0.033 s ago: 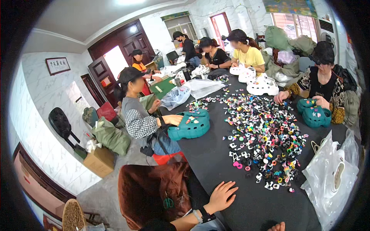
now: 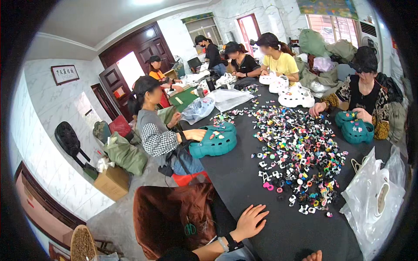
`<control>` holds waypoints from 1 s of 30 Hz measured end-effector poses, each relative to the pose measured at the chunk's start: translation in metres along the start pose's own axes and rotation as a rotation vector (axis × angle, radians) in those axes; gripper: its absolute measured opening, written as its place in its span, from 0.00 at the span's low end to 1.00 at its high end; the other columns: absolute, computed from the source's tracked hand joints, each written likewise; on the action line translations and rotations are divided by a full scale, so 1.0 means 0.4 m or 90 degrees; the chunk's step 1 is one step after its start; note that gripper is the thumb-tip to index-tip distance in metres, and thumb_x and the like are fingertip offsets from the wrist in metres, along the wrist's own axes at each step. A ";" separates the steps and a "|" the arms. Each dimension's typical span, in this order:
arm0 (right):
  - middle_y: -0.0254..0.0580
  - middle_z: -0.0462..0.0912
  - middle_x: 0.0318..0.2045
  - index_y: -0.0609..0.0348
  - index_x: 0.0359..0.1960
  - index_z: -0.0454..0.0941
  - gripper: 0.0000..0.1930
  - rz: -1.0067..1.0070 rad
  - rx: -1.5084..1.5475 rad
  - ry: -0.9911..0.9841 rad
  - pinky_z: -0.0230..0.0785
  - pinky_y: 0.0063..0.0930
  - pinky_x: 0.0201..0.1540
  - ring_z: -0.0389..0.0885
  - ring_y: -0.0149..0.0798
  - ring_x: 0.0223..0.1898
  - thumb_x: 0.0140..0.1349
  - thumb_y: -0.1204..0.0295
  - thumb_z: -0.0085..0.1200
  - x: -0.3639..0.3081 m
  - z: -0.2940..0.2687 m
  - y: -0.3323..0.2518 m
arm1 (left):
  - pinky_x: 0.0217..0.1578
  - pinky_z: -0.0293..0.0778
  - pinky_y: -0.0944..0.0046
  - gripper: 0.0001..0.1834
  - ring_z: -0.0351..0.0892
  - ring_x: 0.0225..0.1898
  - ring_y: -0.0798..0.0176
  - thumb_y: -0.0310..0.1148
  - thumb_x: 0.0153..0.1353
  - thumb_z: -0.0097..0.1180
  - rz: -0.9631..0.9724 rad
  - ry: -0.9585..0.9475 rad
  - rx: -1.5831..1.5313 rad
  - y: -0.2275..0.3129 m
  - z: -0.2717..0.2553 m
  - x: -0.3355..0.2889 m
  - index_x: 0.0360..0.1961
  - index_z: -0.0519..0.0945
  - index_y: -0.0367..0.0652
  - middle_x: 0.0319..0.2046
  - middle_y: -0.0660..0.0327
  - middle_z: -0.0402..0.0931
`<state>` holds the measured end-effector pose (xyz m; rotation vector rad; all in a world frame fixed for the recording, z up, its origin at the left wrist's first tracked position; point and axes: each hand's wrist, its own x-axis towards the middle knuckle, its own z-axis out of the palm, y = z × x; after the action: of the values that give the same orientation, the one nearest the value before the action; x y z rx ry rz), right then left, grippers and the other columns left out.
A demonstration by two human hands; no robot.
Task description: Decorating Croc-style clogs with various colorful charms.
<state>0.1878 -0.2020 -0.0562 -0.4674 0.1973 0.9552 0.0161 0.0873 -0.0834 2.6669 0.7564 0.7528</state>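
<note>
My left hand point(image 2: 250, 222) lies palm down on the black tabletop point(image 2: 261, 243), fingers apart and holding nothing. A dark band and a pale bracelet circle its wrist. Only some fingertips of my right hand point(image 2: 313, 255) show at the lower edge; the rest is out of the picture, so its grip is hidden. Beyond both hands spreads a big heap of small colourful shoe charms point(image 2: 300, 152). A teal clog point(image 2: 213, 141) with charms stands at the left table edge under a co-worker's hand. Another co-worker at the right holds teal clogs point(image 2: 357, 130) fitted with charms.
White clogs point(image 2: 296, 96) stand behind the heap. A clear plastic bag point(image 2: 376, 200) with a white shoe lies on the right. To my left is a brown cloth-covered seat point(image 2: 174, 217) with green-handled scissors point(image 2: 190, 229) on it. Several co-workers sit or stand around the table.
</note>
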 end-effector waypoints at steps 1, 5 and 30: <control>0.34 0.69 0.27 0.58 0.39 0.72 0.04 0.003 0.001 -0.006 0.61 0.26 0.36 0.65 0.30 0.29 0.70 0.72 0.48 0.000 0.000 0.000 | 0.65 0.59 0.48 0.17 0.68 0.62 0.53 0.37 0.62 0.54 -0.006 0.001 0.001 0.000 0.000 0.000 0.52 0.78 0.48 0.60 0.56 0.71; 0.34 0.69 0.27 0.58 0.38 0.72 0.04 0.009 0.011 0.014 0.61 0.26 0.36 0.65 0.30 0.29 0.70 0.72 0.47 0.003 0.001 0.001 | 0.65 0.59 0.48 0.17 0.68 0.63 0.53 0.37 0.62 0.54 0.002 0.000 -0.001 -0.003 0.002 -0.001 0.53 0.78 0.48 0.60 0.56 0.71; 0.36 0.73 0.30 0.61 0.42 0.74 0.09 0.015 0.028 -0.036 0.65 0.29 0.40 0.69 0.34 0.31 0.71 0.68 0.48 0.028 -0.058 0.007 | 0.64 0.59 0.46 0.17 0.68 0.62 0.52 0.36 0.60 0.54 0.023 0.008 -0.002 -0.009 0.003 0.004 0.51 0.79 0.46 0.58 0.55 0.71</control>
<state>0.1928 -0.2032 -0.0817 -0.3973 0.1721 0.9833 0.0165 0.0912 -0.0849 2.6821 0.7110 0.7799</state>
